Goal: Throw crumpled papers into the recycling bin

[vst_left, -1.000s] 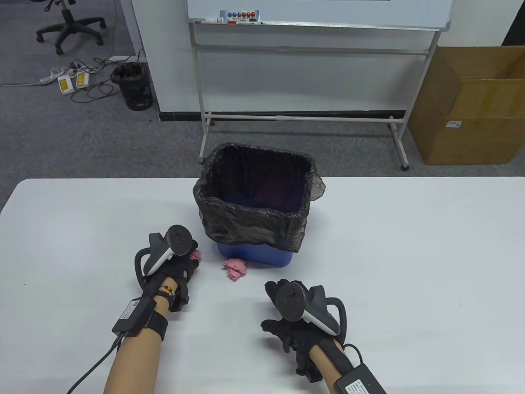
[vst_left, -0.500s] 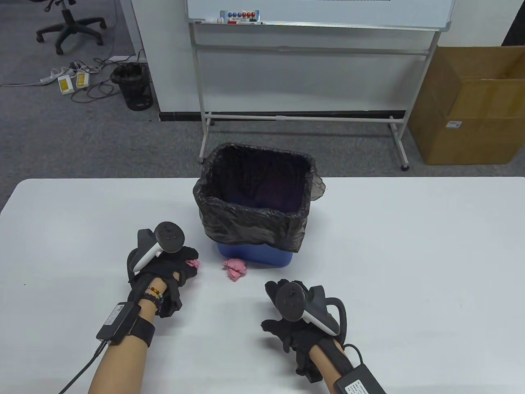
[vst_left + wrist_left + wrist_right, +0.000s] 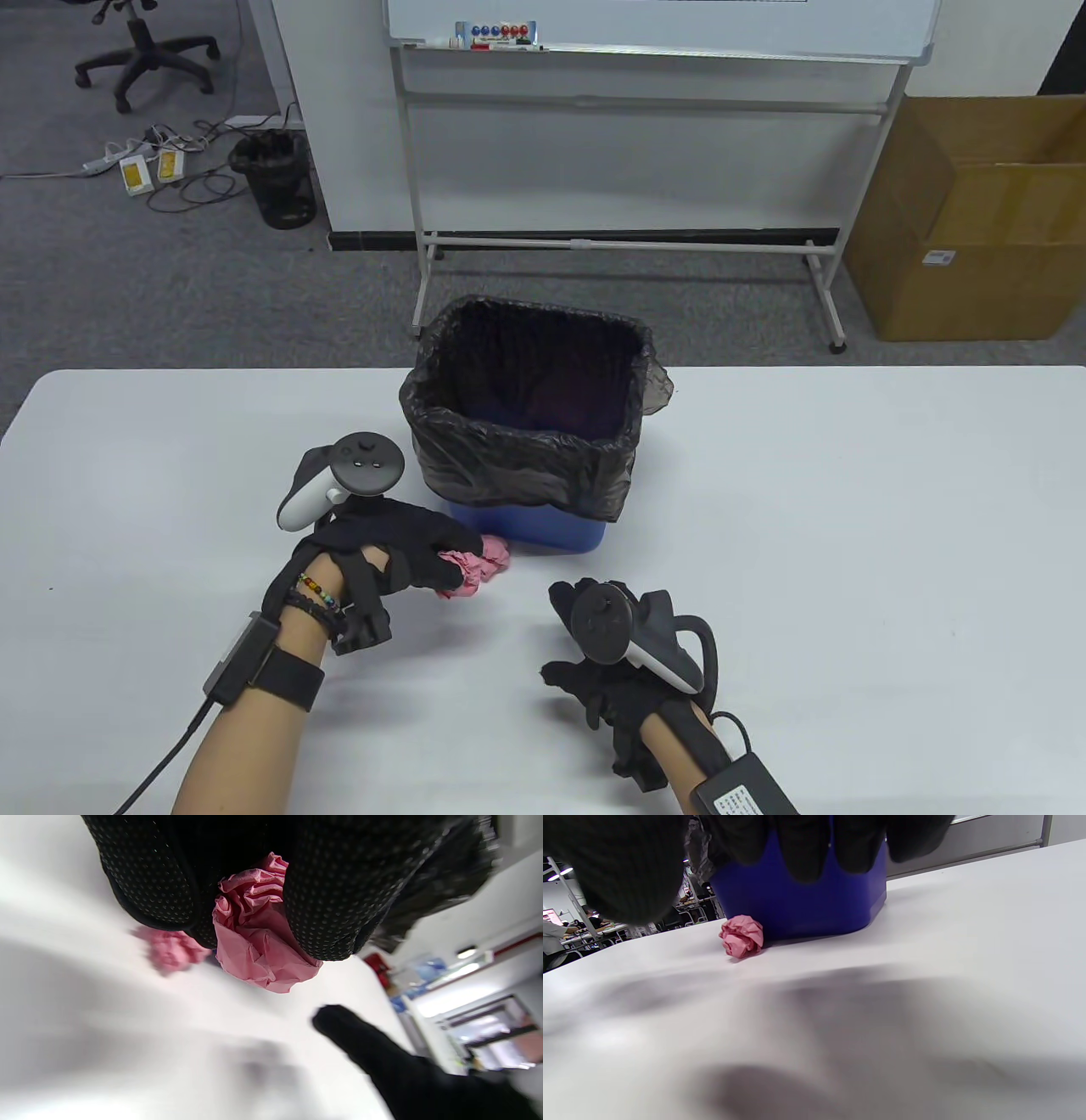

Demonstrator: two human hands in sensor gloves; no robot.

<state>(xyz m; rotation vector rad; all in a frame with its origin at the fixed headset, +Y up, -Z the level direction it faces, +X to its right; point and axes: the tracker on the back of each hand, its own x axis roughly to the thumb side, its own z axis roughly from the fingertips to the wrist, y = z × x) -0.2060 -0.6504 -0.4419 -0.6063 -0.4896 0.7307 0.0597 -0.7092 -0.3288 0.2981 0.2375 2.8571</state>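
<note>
Pink crumpled paper [image 3: 258, 942] sits pinched between the gloved fingers [image 3: 335, 899] of my left hand [image 3: 382, 543], just in front of the blue recycling bin [image 3: 530, 522] that stands on the white worktop [image 3: 848, 526]. A second pink paper ball [image 3: 741, 935] lies on the worktop right against the bin's base; from the left wrist view it shows blurred just beyond the one I hold. In the table view my left hand covers most of both, so I cannot tell them apart there. A black bag [image 3: 517, 458] lines the bin and drapes over its rim. My right hand [image 3: 615, 654] rests on the worktop in front of the bin, apart from both papers, holding nothing, its fingers hanging loosely spread in the right wrist view.
</note>
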